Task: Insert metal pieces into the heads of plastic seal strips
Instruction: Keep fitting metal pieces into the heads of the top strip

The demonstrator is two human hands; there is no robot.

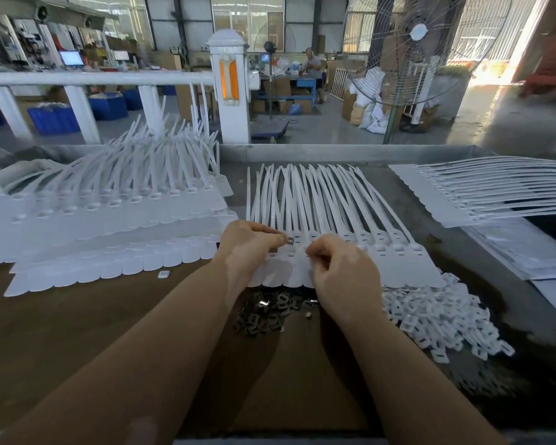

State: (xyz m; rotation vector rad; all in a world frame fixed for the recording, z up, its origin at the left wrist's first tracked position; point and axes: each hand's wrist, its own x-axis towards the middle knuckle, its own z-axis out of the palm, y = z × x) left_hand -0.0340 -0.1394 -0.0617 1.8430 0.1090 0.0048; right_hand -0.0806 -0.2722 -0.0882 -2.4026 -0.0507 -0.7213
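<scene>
Left hand (249,244): fingers pinched on one metal piece (290,241), held right at a head slot of the working row, presumably for pressing in.
Right hand (341,268): fingers curled down onto the heads just right of that slot, likely steadying the row; whether holding a piece underneath, cannot tell.
Working row of seal strips (334,200): joined side by side, tails fanned away, heads nearest the body so the slots face up within easy reach; roughly a dozen or more strips, exact count unclear where the hands cover them.
Slots: several to the right of the hands look open and dark, so judged not yet filled.
Loose metal pieces (270,311): one dark heap on the table just below the heads, between the forearms, handy for either hand; dozens, too many to count.
White plastic clips (437,319): one heap to the right of the metal, touching the row's tags; uncountable.
Stacked strips on the left (109,216): overlapped layers, tails upward; finished or waiting, cannot tell.
Sheet of strips at far right (482,194): one, lying flat, well apart.
Stray white clip (163,274): one, alone on the table.
</scene>
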